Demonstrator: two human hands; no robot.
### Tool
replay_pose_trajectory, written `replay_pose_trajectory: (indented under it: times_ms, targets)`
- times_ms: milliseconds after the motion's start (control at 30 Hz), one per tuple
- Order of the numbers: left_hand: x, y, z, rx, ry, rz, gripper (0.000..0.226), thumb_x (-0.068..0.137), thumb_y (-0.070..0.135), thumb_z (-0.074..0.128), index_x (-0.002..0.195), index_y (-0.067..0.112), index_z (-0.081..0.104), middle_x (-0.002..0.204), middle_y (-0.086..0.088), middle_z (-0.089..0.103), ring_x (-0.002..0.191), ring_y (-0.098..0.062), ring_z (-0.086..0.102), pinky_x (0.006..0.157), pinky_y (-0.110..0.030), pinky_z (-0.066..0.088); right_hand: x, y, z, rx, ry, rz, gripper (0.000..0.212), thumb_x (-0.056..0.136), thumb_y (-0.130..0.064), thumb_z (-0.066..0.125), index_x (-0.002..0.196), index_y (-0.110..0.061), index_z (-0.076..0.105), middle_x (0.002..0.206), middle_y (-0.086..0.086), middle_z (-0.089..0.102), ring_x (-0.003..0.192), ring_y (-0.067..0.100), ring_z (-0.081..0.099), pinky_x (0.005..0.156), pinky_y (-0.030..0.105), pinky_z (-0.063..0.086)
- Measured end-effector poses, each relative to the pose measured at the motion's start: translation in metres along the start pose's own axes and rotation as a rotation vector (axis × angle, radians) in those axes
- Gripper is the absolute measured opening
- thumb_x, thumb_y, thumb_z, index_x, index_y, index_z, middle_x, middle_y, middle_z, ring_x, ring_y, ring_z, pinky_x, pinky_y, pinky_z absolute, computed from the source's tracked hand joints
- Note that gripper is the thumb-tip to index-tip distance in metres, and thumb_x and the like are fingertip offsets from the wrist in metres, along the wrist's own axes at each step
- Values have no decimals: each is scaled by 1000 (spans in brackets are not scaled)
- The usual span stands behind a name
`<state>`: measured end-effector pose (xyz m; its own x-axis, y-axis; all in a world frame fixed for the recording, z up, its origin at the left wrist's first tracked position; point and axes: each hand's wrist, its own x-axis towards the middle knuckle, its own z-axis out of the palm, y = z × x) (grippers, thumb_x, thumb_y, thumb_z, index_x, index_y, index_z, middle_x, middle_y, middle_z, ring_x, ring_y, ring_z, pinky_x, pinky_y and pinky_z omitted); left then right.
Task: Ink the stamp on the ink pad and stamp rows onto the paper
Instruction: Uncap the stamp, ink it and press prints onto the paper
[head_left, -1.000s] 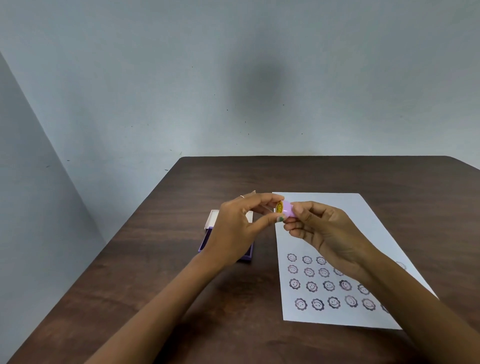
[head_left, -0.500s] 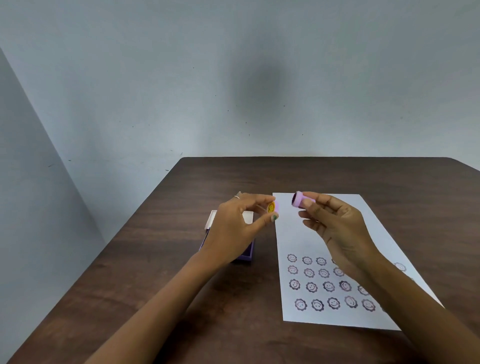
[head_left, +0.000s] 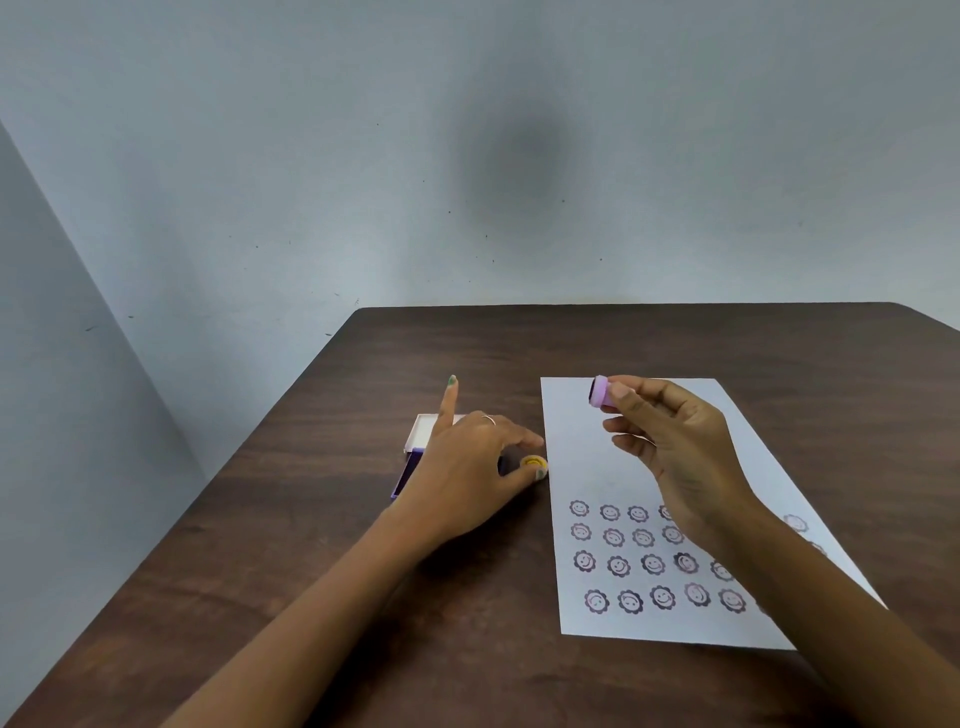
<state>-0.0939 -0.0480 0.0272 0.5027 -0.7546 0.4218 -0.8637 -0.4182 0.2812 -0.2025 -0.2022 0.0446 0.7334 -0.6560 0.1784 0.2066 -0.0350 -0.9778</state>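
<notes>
Left hand (head_left: 470, 467) hides ink pad (head_left: 410, 470) (mostly).

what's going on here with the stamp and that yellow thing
A person is part-way through stamping a sheet. The right hand pinches a small purple stamp above the paper, whose lower part carries four rows of smiley flower prints. The left hand rests a small yellow cap on the table by the paper's left edge. The ink pad sits mostly hidden behind that hand.
</notes>
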Motion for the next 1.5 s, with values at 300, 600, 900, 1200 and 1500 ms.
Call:
replay_pose_trajectory:
  times_ms: [300, 600, 900, 1200, 1500]
  targets:
    - [3, -25, -23, -255, 151, -83, 26, 87, 40, 60, 112, 36, 64, 112, 16, 64, 99, 3, 56, 94, -25, 44, 0, 0, 0, -20, 8, 9, 25, 80, -27, 64, 102, -15, 65, 96, 6, 69, 83, 20, 65, 70, 23, 51]
    - [-38, -91, -58, -545, 49, -386, 66, 70, 44, 70, 130, 36, 44, 125, 14, 53, 112, 0, 52, 91, -22, 44, -3, 3, 3, -98, -54, -29, 15, 76, -32, 64, 88, -24, 66, 92, 3, 70, 83, 21, 66, 68, 22, 52]
    - [-47, -103, -56, -477, -247, -357, 70, 59, 51, 83, 119, 54, 47, 144, 19, 29, 132, -1, 30, 99, -14, 28, -5, 12, 7, -167, -216, 6, 37, 69, -33, 66, 103, -20, 69, 100, -3, 73, 86, 15, 71, 78, 23, 57]
    - [-48, -100, -53, -341, -336, -316, 72, 58, 55, 81, 122, 52, 47, 148, 19, 24, 136, -8, 23, 114, -45, 23, 0, 1, 35, 16, -341, 114, 34, 57, -25, 73, 88, -12, 70, 88, 11, 75, 76, 23, 72, 70, 27, 60]
    - [-50, -101, -53, -330, -332, -316, 63, 62, 50, 81, 116, 54, 50, 148, 17, 25, 135, -10, 24, 114, -42, 23, -5, 6, 104, -392, -502, -258, 17, 65, -17, 81, 79, -16, 70, 74, -3, 73, 67, 6, 68, 59, 12, 53]
